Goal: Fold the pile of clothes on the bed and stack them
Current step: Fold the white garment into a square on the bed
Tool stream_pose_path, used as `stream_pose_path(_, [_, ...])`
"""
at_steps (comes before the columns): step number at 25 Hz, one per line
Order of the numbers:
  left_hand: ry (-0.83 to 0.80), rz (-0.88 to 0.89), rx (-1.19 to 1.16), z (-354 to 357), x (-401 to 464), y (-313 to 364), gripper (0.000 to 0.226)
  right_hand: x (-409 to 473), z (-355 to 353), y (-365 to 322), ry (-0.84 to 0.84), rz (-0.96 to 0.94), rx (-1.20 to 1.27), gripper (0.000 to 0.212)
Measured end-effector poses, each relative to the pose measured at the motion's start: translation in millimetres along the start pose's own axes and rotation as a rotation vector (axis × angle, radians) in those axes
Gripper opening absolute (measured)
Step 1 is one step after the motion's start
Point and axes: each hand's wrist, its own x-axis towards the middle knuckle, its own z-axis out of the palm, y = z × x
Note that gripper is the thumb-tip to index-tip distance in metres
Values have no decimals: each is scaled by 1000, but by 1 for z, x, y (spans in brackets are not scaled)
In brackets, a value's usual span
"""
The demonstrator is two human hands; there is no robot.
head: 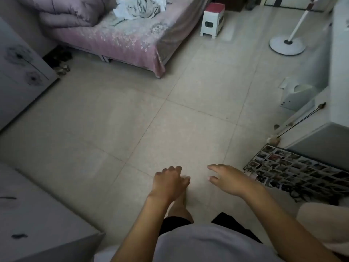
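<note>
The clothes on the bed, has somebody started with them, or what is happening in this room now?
Not yet. A person stands on the tiled floor, some way from the bed. The left hand and the right hand are both held out in front, and neither holds anything. The pile of clothes lies unfolded and crumpled at the far end of the bed, beside a bunched quilt. No folded stack is visible. A small stool stands by the bed.

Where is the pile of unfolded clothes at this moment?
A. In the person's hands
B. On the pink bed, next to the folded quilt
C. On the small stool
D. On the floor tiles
B: the pile of clothes lies on the bed beside the quilt, far from both empty hands.
</note>
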Motion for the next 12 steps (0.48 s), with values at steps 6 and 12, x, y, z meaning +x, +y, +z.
stream_pose_path(6, [38,86,19,-67,101,-46,53,86,-76,-26,68,6,19,51])
stream_pose_path(12, [48,145,67,-140,203,-74,53,162,-161,-34,164,62,-2,52])
